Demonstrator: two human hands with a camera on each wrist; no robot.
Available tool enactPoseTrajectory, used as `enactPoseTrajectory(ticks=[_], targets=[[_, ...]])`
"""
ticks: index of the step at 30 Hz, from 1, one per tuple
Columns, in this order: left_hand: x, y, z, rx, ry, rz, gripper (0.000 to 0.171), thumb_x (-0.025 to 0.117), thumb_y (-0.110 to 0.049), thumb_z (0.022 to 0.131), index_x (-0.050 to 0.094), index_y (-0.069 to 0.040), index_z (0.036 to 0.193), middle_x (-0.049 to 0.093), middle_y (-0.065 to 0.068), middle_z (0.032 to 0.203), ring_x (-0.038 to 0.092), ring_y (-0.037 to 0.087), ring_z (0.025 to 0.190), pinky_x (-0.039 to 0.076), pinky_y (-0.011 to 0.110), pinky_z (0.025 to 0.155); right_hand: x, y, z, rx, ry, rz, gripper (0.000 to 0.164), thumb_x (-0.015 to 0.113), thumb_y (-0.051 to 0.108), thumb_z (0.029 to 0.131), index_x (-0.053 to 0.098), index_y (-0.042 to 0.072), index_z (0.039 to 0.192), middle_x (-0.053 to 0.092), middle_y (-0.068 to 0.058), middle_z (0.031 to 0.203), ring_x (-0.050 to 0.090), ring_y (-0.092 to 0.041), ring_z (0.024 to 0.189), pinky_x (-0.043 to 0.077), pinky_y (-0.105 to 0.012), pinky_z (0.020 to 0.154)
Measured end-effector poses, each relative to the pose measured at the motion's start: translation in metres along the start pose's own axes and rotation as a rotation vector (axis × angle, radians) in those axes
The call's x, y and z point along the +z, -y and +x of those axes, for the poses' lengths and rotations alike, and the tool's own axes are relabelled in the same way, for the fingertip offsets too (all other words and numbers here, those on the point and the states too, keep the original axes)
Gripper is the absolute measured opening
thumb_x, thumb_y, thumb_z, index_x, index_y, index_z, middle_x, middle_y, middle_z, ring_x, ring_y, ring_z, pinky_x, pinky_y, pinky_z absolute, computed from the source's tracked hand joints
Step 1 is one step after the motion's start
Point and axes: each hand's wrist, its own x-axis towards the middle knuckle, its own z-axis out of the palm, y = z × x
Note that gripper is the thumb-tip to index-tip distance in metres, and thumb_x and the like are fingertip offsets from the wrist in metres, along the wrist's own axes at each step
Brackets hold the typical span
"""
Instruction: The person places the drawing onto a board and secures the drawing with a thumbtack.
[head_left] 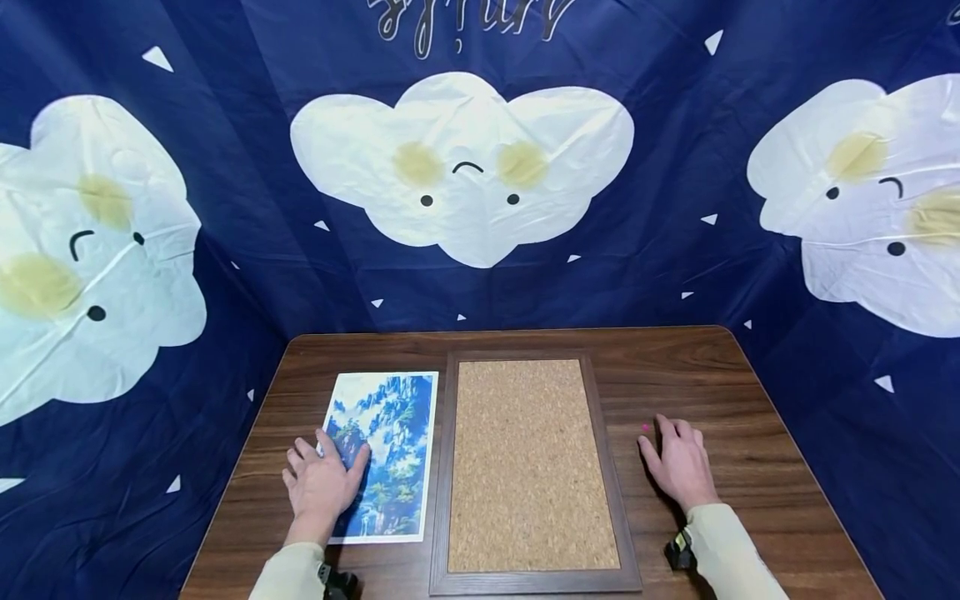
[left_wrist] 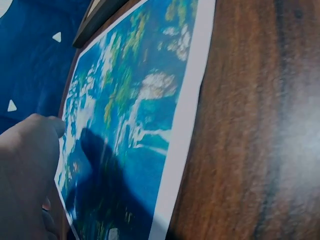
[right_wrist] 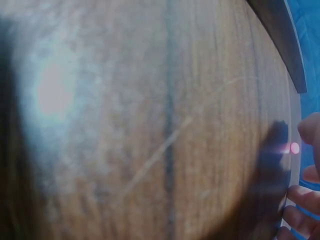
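Print (head_left: 397, 471), a blue mountain landscape with a white border, lies flat on the wooden table (head_left: 712, 367), left of the cork board (head_left: 532, 467) and just beside its brown frame (head_left: 609, 467). Left hand (head_left: 321, 487) spread over the print's left edge, thumb above the printed face; grasping nothing. Contact unclear: thumb casts a shadow on the sheet. Right hand (head_left: 682, 467) relaxed, right of the board, nothing grasped; small pink item (head_left: 645, 427) just beyond thumb and forefinger, too small to identify.

Handling, my judgement: take the sheet by its white border, fingertips under, thumb lightly on top; a hard pinch could crease it. Pink item wants a fine thumb-and-forefinger pinch, approached slowly lest it skid.
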Motion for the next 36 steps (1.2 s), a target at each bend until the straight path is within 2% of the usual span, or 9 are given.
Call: enactPoseTrajectory(ticks=[6, 11, 14, 25, 30, 36], targets=[[-0.005, 0.004, 0.000, -0.047, 0.002, -0.002, 0.095, 0.047, -0.054, 0.105, 0.015, 0.018, 0.158, 0.018, 0.052, 0.155, 0.021, 0.068, 0.143, 0.027, 0.077, 0.113, 0.000, 0.000, 0.003, 0.003, 0.007, 0.001, 0.052, 0.074, 0.023, 0.093, 0.062, -0.010, 0.131, 0.059, -0.036, 0.118, 0.053, -0.056, 0.105, 0.046, -0.065, 0.083], [-0.009, 0.004, 0.000, -0.062, -0.031, 0.007, 0.087, 0.055, -0.042, 0.104, 0.020, 0.017, 0.156, 0.032, 0.049, 0.148, 0.036, 0.064, 0.135, 0.043, 0.073, 0.101, 0.000, 0.003, 0.006, 0.005, 0.010, 0.004, 0.049, 0.073, 0.022, 0.094, 0.063, -0.009, 0.129, 0.060, -0.035, 0.117, 0.053, -0.056, 0.104, 0.046, -0.066, 0.083], [-0.011, 0.004, 0.001, -0.068, -0.046, 0.014, 0.084, 0.058, -0.040, 0.103, 0.023, 0.017, 0.154, 0.038, 0.047, 0.144, 0.042, 0.062, 0.131, 0.047, 0.071, 0.094, 0.000, 0.004, 0.008, 0.004, 0.016, 0.002, 0.047, 0.073, 0.021, 0.094, 0.064, -0.009, 0.128, 0.061, -0.035, 0.116, 0.054, -0.055, 0.103, 0.046, -0.066, 0.083], [-0.013, 0.003, 0.002, -0.096, -0.048, 0.030, 0.084, 0.064, -0.036, 0.100, 0.026, 0.016, 0.153, 0.051, 0.043, 0.132, 0.052, 0.061, 0.118, 0.045, 0.072, 0.093, 0.000, 0.002, 0.014, -0.018, 0.017, -0.005, 0.041, 0.076, 0.016, 0.092, 0.068, -0.008, 0.124, 0.064, -0.031, 0.112, 0.057, -0.053, 0.101, 0.048, -0.065, 0.082], [-0.012, 0.001, 0.002, -0.107, -0.049, 0.025, 0.083, 0.063, -0.036, 0.101, 0.026, 0.013, 0.157, 0.049, 0.043, 0.138, 0.050, 0.062, 0.121, 0.044, 0.073, 0.095, 0.002, 0.001, 0.017, -0.041, -0.017, -0.006, 0.033, 0.075, 0.015, 0.091, 0.071, -0.007, 0.116, 0.066, -0.026, 0.106, 0.058, -0.050, 0.097, 0.049, -0.064, 0.080], [-0.011, -0.002, 0.002, -0.100, -0.070, 0.013, 0.079, 0.063, -0.033, 0.100, 0.028, 0.010, 0.157, 0.049, 0.042, 0.137, 0.050, 0.063, 0.119, 0.044, 0.073, 0.092, 0.006, 0.000, 0.020, -0.105, -0.072, -0.002, 0.022, 0.078, 0.007, 0.088, 0.074, -0.006, 0.106, 0.068, -0.023, 0.096, 0.061, -0.050, 0.091, 0.051, -0.062, 0.078]])
